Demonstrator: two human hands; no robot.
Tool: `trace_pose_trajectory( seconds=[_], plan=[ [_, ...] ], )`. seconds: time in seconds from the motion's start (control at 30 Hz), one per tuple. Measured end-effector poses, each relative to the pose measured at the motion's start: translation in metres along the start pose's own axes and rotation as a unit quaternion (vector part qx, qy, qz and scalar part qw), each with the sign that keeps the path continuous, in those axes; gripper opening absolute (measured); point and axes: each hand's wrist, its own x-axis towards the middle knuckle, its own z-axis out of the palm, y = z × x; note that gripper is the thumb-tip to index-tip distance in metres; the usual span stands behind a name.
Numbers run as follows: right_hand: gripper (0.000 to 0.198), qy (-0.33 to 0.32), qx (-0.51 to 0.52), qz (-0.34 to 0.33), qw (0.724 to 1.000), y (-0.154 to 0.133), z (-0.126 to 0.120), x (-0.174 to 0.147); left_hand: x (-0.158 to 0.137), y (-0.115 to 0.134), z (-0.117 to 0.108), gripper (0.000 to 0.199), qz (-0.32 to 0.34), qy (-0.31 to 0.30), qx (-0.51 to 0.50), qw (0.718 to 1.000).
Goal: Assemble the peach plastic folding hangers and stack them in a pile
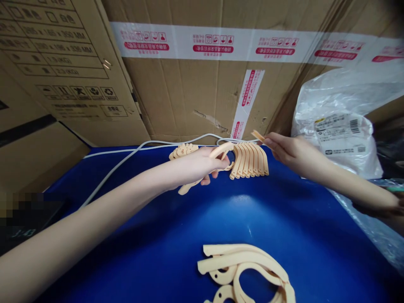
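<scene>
The left hand (210,163) grasps a curved piece (222,148) beside the row (249,160) on the desk (151,256), the right hand (288,147) pinches a second piece (259,136), and handling seems underway, calling next for a steady grip.

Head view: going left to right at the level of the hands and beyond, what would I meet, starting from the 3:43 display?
3:43 display → left hand → row of cream parts → right hand → plastic bag.
</scene>
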Motion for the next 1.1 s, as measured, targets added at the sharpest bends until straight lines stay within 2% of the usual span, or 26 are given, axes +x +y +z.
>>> trace_pose_trajectory(
  seconds=[0.1, 0.23, 0.4, 0.6, 0.83, 1.1],
  plan=[
    [0.032, -0.011, -0.007, 0.07, 0.997, 0.014, 0.002, 0.008, 0.001, -0.002, -0.002, 0.018, -0.021, 0.001, -0.049, 0.999],
    [0.027, -0.048, -0.044, 0.104, 0.992, 0.026, 0.009, 0.016, 0.007, -0.007, 0.002, 0.04, -0.014, -0.024, -0.143, 0.989],
    [0.028, -0.065, -0.065, 0.142, 0.986, 0.037, 0.019, 0.016, 0.013, -0.008, 0.008, 0.045, -0.014, -0.056, -0.197, 0.979],
    [0.031, -0.061, -0.093, 0.132, 0.985, 0.048, 0.031, 0.015, 0.017, -0.011, 0.011, 0.045, -0.009, -0.062, -0.204, 0.977],
    [0.031, -0.057, -0.076, 0.114, 0.989, 0.049, 0.037, 0.018, 0.015, -0.012, 0.011, 0.042, -0.015, -0.069, -0.213, 0.975],
    [0.036, -0.039, -0.065, 0.104, 0.992, 0.044, 0.039, 0.017, 0.013, -0.013, 0.0, 0.043, -0.022, -0.092, -0.278, 0.956]
  ],
)
